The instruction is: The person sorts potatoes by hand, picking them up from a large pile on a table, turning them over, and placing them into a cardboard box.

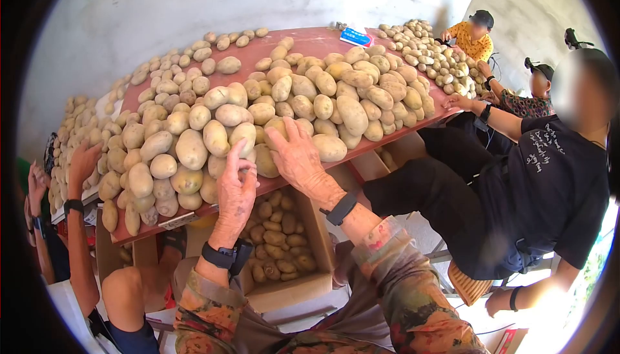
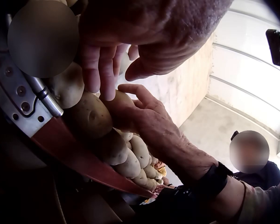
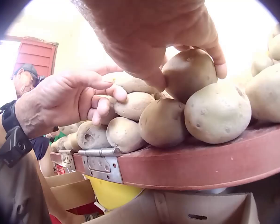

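A large heap of potatoes [image 1: 226, 112] covers the red table, reaching its front edge. At that edge my right hand [image 1: 300, 163] grips one potato [image 3: 189, 70], thumb on one side and fingers on the other. This potato sits on top of others in the right wrist view. My left hand [image 1: 237, 189] hovers close beside it, palm turned inward, fingers loosely bent and nothing held. In the left wrist view, the left fingers [image 2: 107, 70] hang just above the potato under the right hand.
Below the table edge stands a cardboard box [image 1: 323, 241] holding many potatoes. Metal hinges [image 3: 102, 165] fix the red table's edge [image 3: 200, 170]. Other people sit along both sides, one in a black shirt [image 1: 549, 173] at right. A blue-and-white box [image 1: 356, 37] lies at the back.
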Tool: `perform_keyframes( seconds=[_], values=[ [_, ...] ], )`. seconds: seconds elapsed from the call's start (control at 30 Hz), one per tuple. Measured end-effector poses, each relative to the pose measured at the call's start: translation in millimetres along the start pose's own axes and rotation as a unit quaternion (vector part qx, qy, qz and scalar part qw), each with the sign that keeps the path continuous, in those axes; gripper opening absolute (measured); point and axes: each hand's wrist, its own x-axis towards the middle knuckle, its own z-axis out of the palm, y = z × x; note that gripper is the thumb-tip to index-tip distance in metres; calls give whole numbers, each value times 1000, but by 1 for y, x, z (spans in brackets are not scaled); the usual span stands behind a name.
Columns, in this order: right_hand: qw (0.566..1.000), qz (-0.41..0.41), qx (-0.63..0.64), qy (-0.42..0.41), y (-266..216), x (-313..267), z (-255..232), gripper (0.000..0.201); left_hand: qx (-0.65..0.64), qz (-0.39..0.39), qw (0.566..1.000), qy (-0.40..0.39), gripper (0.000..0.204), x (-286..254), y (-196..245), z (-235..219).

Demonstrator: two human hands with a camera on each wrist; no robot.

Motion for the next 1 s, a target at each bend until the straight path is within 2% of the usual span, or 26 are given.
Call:
perform_keyframes(
  seconds=[0.4, 0.7, 0.8, 0.9, 1.0],
  values=[
    [996, 76, 7, -37, 0, 10, 1, 72, -10, 9, 1000, 12, 58, -1, -2, 2],
    [995, 77, -13, -60, 4, 12, 5, 73, -16, 20, 999, 20, 57, -1, -1, 4],
    [999, 21, -49, 10, 4, 9, 2, 72, -14, 10, 1000, 19, 57, -1, 0, 3],
    [997, 4, -48, 62, 2, 15, -4, 70, -16, 21, 999, 28, 57, -1, -3, 4],
    [996, 35, -27, 79, 9, 23, -21, 63, -1, 15, 999, 36, 55, -1, -5, 1]
  ],
)
